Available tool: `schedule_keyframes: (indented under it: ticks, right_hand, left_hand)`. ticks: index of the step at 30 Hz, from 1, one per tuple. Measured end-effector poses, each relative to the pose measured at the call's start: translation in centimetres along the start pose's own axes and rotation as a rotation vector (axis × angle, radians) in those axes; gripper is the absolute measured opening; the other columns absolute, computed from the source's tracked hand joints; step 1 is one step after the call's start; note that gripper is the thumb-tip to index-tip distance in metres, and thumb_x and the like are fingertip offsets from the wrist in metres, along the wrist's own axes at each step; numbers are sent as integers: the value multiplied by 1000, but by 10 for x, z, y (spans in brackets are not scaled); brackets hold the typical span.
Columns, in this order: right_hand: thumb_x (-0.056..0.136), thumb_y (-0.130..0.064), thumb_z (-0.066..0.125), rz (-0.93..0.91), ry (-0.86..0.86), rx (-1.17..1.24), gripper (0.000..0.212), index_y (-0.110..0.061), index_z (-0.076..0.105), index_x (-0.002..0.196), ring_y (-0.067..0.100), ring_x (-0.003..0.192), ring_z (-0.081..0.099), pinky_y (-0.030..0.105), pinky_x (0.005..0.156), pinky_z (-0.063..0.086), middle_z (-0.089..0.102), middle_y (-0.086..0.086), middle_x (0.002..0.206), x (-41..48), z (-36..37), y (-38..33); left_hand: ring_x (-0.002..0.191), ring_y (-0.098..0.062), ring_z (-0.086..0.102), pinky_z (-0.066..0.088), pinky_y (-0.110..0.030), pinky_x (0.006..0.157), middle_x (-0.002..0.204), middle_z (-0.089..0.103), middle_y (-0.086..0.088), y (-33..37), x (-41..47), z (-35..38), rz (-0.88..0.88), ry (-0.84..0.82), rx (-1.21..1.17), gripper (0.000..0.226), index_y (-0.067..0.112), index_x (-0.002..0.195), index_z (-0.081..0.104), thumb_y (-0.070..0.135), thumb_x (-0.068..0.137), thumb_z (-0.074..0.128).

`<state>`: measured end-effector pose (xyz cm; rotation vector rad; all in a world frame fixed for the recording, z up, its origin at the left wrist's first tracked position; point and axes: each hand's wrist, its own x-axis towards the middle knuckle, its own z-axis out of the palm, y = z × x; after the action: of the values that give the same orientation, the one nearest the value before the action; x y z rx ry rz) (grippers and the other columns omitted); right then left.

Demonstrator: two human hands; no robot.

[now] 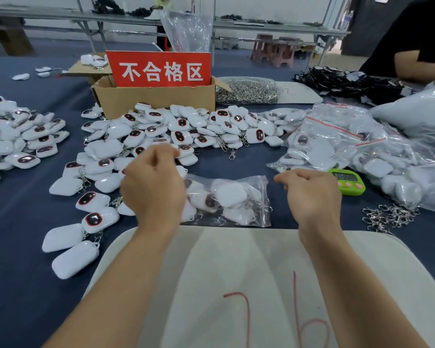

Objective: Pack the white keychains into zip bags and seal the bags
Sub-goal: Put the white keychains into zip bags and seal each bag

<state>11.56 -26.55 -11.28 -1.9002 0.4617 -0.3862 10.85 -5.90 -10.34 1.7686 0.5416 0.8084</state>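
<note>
- The blue table (23, 285) carries loose white keychains (176, 131), heaped beyond and left of the zip bag (236, 199).
- The zip bag lies flat, filled with keychains, zip end rightward.
- The left hand (153, 189) covers the bag's left end, fingers curled; whether it grips anything cannot be told.
- The right hand (312, 197) is just right of the bag, fingers curled, nothing visible in them.
- A green timer (347, 182) sits right of the bag.

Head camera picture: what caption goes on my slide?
Left hand and right hand at either end of a clear plastic zip bag of white plastic keychains, loose piles on dark blue tablecloth.
</note>
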Motion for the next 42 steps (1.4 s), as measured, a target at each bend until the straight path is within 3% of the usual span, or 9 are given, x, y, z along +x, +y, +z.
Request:
schedule_keyframes:
  ticks: [5, 8, 12, 14, 20, 26, 32, 36, 42]
  right_hand:
    - [84, -21, 66, -151, 74, -7, 16, -23, 80, 75, 3, 51, 48, 22, 55, 37, 57, -18, 54, -5, 4, -1]
    - [80, -13, 73, -354, -113, -27, 26, -38, 79, 86, -3, 101, 62, 9, 82, 42, 71, -22, 108, -16, 7, -7]
    - [73, -31, 85, -439, -547, -414, 56, -47, 68, 124, 1, 151, 21, 15, 110, 16, 32, -17, 163, -26, 14, -3]
    - [73, -35, 87, -433, -574, -446, 57, -47, 67, 125, 3, 152, 21, 16, 109, 20, 33, -15, 164, -27, 18, 1]
    - [75, -20, 84, -472, -441, -237, 29, -39, 75, 95, -2, 102, 57, 9, 80, 42, 69, -20, 96, -31, 29, 6]
    - [46, -52, 85, -271, -616, -99, 48, -49, 80, 94, -24, 119, 49, 10, 90, 47, 56, -34, 133, -24, 16, 1]
    - [92, -29, 73, -27, -241, 142, 14, -25, 82, 102, -12, 101, 65, 10, 89, 50, 76, -17, 114, -2, 6, 6]
    - [86, -30, 78, -131, -302, -148, 53, -39, 64, 135, -4, 129, 51, 23, 104, 40, 56, -17, 147, -8, 4, 5]
    - [65, -43, 90, -183, -634, -372, 113, -50, 26, 157, 7, 157, 9, 45, 126, 25, 4, -17, 171, -18, 5, -2]
  left_hand:
    - [70, -16, 62, 52, -38, 75, 64, 66, 10, -12, 28, -14, -70, 29, 80, 21, 38, 74, 70, 27, 83, 54]
    - [69, -12, 60, 44, -31, 65, 64, 63, 9, -13, 27, -11, -37, 5, 137, 24, 38, 76, 69, 22, 83, 54]
    - [72, -18, 61, 37, -32, 66, 64, 61, 10, -15, 29, -8, -23, -27, 242, 23, 37, 80, 70, 20, 86, 55]
    - [75, -20, 62, 38, -32, 68, 67, 63, 11, -16, 29, -8, -47, -61, 265, 23, 37, 77, 70, 21, 87, 56]
    - [69, -5, 56, 30, -26, 56, 68, 63, 14, -18, 29, -5, -36, -85, 291, 20, 36, 79, 70, 23, 88, 58]
    - [73, -16, 60, 32, -28, 57, 68, 64, 14, -19, 30, -4, -24, -89, 311, 19, 35, 81, 73, 25, 87, 58]
    - [89, -24, 62, 44, -36, 78, 70, 63, 14, -23, 32, -6, 107, -103, 456, 21, 36, 80, 71, 23, 86, 57]
    - [116, -28, 55, 42, -41, 101, 116, 72, 4, -30, 34, -5, 223, -317, 627, 29, 35, 102, 77, 16, 86, 63]
    - [126, -28, 48, 36, -39, 104, 136, 62, 0, -38, 35, -2, 271, -426, 687, 42, 30, 130, 67, 19, 90, 64]
